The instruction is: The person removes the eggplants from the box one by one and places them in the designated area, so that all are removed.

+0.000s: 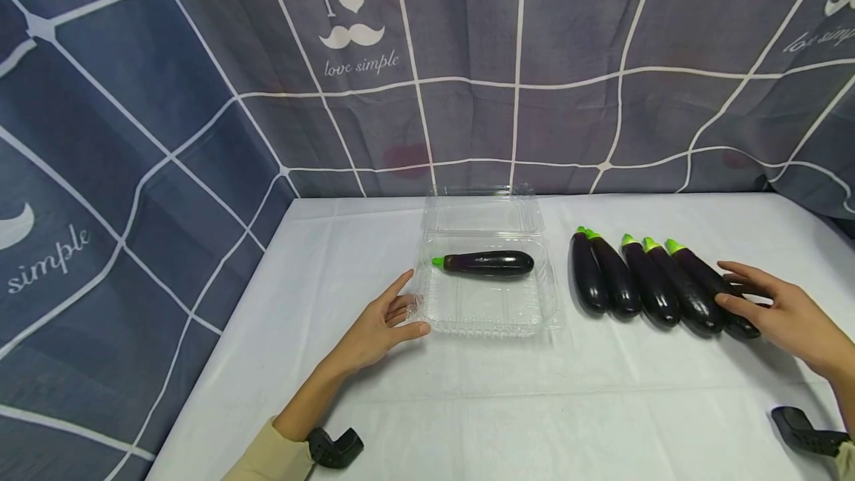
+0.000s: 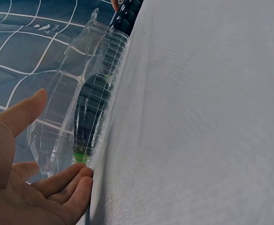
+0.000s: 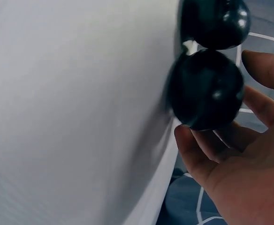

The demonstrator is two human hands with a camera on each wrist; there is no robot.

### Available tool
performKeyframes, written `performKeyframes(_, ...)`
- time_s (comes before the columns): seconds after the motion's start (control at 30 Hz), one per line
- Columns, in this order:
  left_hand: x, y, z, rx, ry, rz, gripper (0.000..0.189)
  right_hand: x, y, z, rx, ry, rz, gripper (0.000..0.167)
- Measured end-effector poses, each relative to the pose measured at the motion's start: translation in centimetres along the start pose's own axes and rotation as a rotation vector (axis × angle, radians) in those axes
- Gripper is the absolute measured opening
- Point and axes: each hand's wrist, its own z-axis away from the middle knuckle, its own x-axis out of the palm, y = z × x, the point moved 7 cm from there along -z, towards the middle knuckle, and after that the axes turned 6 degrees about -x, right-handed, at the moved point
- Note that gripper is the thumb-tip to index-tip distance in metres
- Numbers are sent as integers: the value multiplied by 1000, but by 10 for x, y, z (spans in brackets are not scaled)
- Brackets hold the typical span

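Observation:
My left hand (image 1: 381, 329) is at the left edge of a clear plastic clamshell box (image 1: 481, 310), fingers extended and thumb apart from them. One dark purple eggplant (image 1: 490, 263) lies crosswise in the box's base, its green stem pointing left; the left wrist view shows that eggplant (image 2: 90, 115) through the clear wall. Over at the right, my right hand (image 1: 781, 310) is spread about the lower part of the rightmost eggplant (image 1: 708, 277) in a row. In the right wrist view the fingers touch the side of this eggplant (image 3: 207, 91), with the thumb held off it.
Several more eggplants (image 1: 621, 280) lie side by side right of the box, green stems toward the back. The box's lid (image 1: 481, 214) stands open behind its base. A white cloth (image 1: 501, 407) covers the table, and a grey checked curtain (image 1: 467, 125) hangs behind.

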Motion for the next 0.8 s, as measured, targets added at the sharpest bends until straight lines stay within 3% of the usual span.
performKeyframes(0.37, 0, -1, -1, 2, -4, 7, 94, -7, -38, 2, -49, 111, -31, 57)
performKeyframes(0.8, 0, -3, -2, 5, -9, 5, 93, 7, -99, -9, -270, 75, -101, 46)
